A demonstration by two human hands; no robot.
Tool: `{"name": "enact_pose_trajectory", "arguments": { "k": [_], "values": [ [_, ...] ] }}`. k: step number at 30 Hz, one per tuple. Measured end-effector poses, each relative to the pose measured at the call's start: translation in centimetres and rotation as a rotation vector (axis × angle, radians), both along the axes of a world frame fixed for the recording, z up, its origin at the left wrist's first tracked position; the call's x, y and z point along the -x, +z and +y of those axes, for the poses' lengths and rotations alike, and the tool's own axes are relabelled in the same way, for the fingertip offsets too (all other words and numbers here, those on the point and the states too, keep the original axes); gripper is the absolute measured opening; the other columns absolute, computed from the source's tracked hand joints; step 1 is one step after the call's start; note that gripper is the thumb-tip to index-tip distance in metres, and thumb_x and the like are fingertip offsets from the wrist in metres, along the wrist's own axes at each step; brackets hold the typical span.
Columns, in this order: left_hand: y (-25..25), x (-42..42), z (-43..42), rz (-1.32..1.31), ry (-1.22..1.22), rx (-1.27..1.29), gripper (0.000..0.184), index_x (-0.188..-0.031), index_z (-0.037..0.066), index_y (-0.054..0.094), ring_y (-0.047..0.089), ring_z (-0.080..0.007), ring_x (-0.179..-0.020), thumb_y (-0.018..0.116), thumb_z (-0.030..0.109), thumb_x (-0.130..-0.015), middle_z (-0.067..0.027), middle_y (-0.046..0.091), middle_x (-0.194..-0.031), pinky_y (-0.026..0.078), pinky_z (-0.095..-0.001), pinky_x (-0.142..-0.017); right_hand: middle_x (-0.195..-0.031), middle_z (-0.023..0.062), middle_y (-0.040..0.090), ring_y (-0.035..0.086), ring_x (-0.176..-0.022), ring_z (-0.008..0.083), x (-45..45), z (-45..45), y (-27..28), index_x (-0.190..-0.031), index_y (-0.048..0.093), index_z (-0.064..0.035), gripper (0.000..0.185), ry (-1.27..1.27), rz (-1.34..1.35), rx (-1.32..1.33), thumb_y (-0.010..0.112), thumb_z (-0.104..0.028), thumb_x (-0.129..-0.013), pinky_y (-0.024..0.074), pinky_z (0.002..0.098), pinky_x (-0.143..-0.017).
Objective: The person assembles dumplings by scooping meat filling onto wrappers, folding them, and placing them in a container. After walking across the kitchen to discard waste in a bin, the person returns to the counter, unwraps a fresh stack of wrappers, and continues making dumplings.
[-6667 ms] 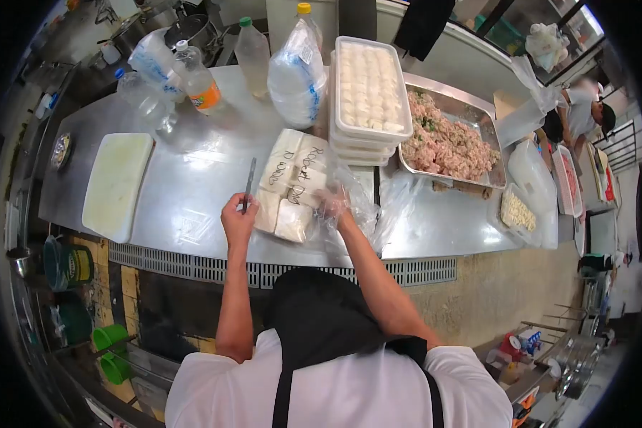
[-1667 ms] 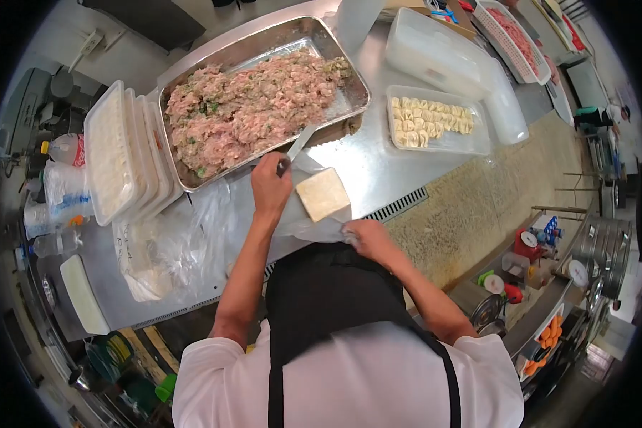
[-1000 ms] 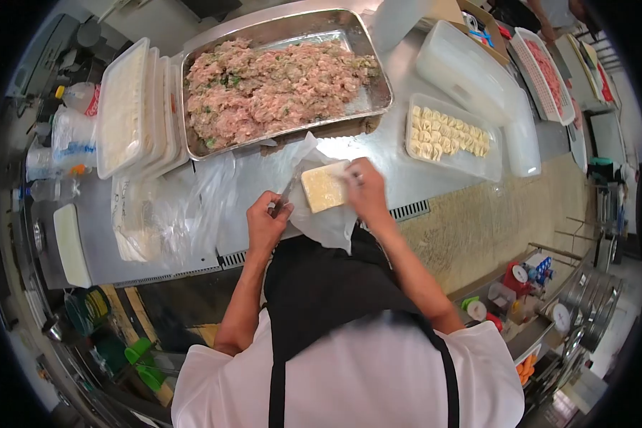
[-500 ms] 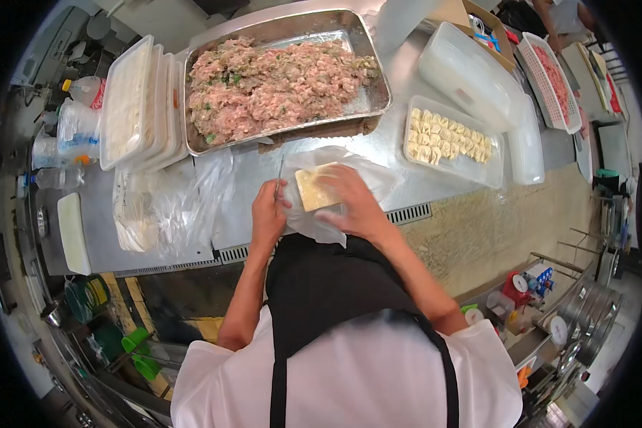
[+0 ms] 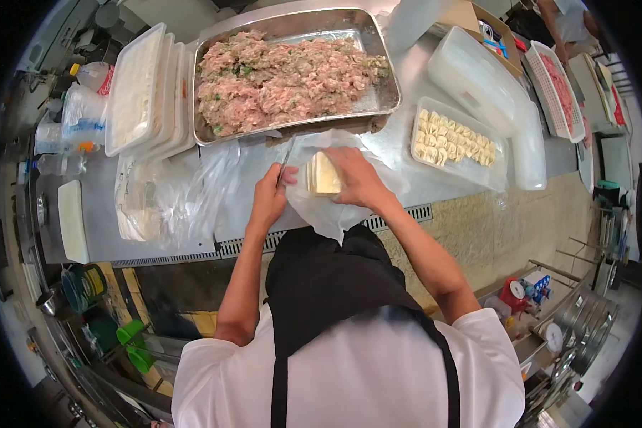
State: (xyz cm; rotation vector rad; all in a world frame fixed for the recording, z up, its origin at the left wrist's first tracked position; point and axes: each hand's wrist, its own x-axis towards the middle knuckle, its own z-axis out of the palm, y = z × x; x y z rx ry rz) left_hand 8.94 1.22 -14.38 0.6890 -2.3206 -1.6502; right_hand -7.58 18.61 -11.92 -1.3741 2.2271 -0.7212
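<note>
My right hand (image 5: 360,180) grips the side of a stack of square yellow dough wrappers (image 5: 324,175), tilted so its layered edge shows. Under the stack a crumpled white plastic sheet (image 5: 315,212) lies spread at the table's near side. Just left of the wrappers, my left hand (image 5: 268,196) is closed on a thin, flat metal tool (image 5: 286,157), seen nearly edge-on. Beyond both hands stands a large metal tray (image 5: 299,128) of minced meat filling (image 5: 285,82) with green bits. Folded dumplings (image 5: 449,139) sit in rows in a clear plastic container (image 5: 492,182) to the right.
Lidded plastic boxes (image 5: 137,89) lean in a row at the left, near bottles (image 5: 93,77) and a clear plastic bag (image 5: 171,207). More clear containers (image 5: 478,75) and a white basket of meat (image 5: 555,89) stand at the right. Another person's arm (image 5: 553,25) shows at the far right.
The stack has turned from lying face-up to standing tilted, its layers now showing. My right hand has closed on its side, while my left still holds the tool.
</note>
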Motion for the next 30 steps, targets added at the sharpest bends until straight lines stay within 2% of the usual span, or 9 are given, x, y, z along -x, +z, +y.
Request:
{"name": "enact_pose_trajectory", "arguments": {
  "k": [7,13,15,17,22,24,26,27,30],
  "values": [
    [0.2,-0.3,1.2,-0.002,0.031,-0.187,0.012,-0.094,0.001,0.048,0.071,-0.0193,-0.069,0.057,0.008,-0.098,-0.0180,0.072,-0.104,0.055,-0.0301,-0.063,-0.134,0.0184,0.057,0.056,-0.124,0.0331,1.1,0.9,0.7,-0.142,0.045,-0.0020,0.102,-0.184,-0.236,0.157,0.088,-0.020,-0.051,0.0436,0.0393,-0.107],
    [3.9,1.2,2.6,0.062,-0.019,-0.498,0.041,-0.101,0.002,0.043,0.070,-0.0168,-0.080,0.079,0.012,-0.084,-0.0173,0.067,-0.110,0.056,-0.0276,-0.066,-0.130,0.0185,0.059,0.058,-0.123,0.0276,-1.8,1.1,3.1,-0.145,0.040,-0.0012,0.107,-0.402,-0.383,0.260,0.090,-0.023,-0.053,0.0451,0.0359,-0.105],
    [3.8,1.5,3.7,0.107,-0.059,-0.387,0.047,-0.104,0.003,0.043,0.069,-0.0165,-0.082,0.082,0.014,-0.080,-0.0165,0.066,-0.112,0.056,-0.0278,-0.068,-0.127,0.0252,0.059,0.058,-0.120,0.0375,-4.0,0.3,3.0,-0.141,0.041,0.0058,0.108,-0.632,-0.286,0.392,0.091,-0.028,-0.052,0.0459,0.0404,-0.104],
    [3.1,2.3,4.8,0.194,-0.089,-0.289,0.061,-0.109,0.004,0.045,0.067,-0.0170,-0.087,0.090,0.020,-0.071,-0.0151,0.066,-0.107,0.056,-0.0301,-0.075,-0.128,0.0264,0.058,0.057,-0.121,0.0385,-5.8,0.1,1.1,-0.142,0.039,0.0070,0.109,-0.689,-0.264,0.427,0.091,-0.029,-0.054,0.0450,0.0412,-0.104],
    [3.8,2.9,5.5,0.050,-0.086,-0.192,0.057,-0.110,0.002,0.045,0.068,-0.0188,-0.090,0.085,0.016,-0.073,-0.0162,0.069,-0.100,0.055,-0.0342,-0.078,-0.136,0.0258,0.050,0.050,-0.129,0.0375,-9.4,3.2,2.4,-0.150,0.023,0.0086,0.112,-0.667,-0.397,0.470,0.088,-0.027,-0.066,0.0380,0.0423,-0.110],
    [4.1,3.0,5.5,0.084,-0.183,-0.254,0.054,-0.110,0.003,0.045,0.067,-0.0170,-0.086,0.084,0.014,-0.074,-0.0140,0.068,-0.098,0.054,-0.0322,-0.075,-0.138,0.0221,0.048,0.048,-0.129,0.0310,-10.0,5.5,2.6,-0.153,0.021,0.0039,0.104,-0.717,-0.463,0.568,0.084,-0.025,-0.075,0.0379,0.0387,-0.110],
    [5.3,3.0,6.3,0.027,-0.379,-0.329,0.053,-0.111,0.003,0.045,0.066,-0.0159,-0.085,0.083,0.013,-0.074,-0.0127,0.067,-0.096,0.053,-0.0313,-0.074,-0.144,0.0160,0.044,0.045,-0.131,0.0234,-10.8,8.1,3.5,-0.156,0.023,-0.0042,0.085,-0.893,-0.968,0.742,0.073,-0.024,-0.089,0.0403,0.0370,-0.108],
    [5.7,3.2,7.1,-0.036,-0.495,-0.387,0.053,-0.111,0.003,0.046,0.065,-0.0148,-0.083,0.083,0.013,-0.075,-0.0114,0.066,-0.093,0.053,-0.0304,-0.073,-0.130,0.0120,0.054,0.054,-0.116,0.0190,-11.5,8.9,2.3,-0.150,0.035,-0.0042,0.061,-1.027,-0.916,0.883,0.059,-0.028,-0.099,0.0463,0.0341,-0.098],
    [5.1,3.4,10.7,-0.004,-0.781,-0.272,0.053,-0.111,0.002,0.046,0.063,-0.0127,-0.081,0.083,0.012,-0.075,-0.0091,0.064,-0.090,0.052,-0.0289,-0.071,-0.110,0.0070,0.061,0.059,-0.100,0.0153,-13.9,11.0,1.8,-0.135,0.051,-0.0036,0.043,-1.232,-1.023,1.017,0.052,-0.032,-0.103,0.0490,0.0313,-0.088]
  ]
}}
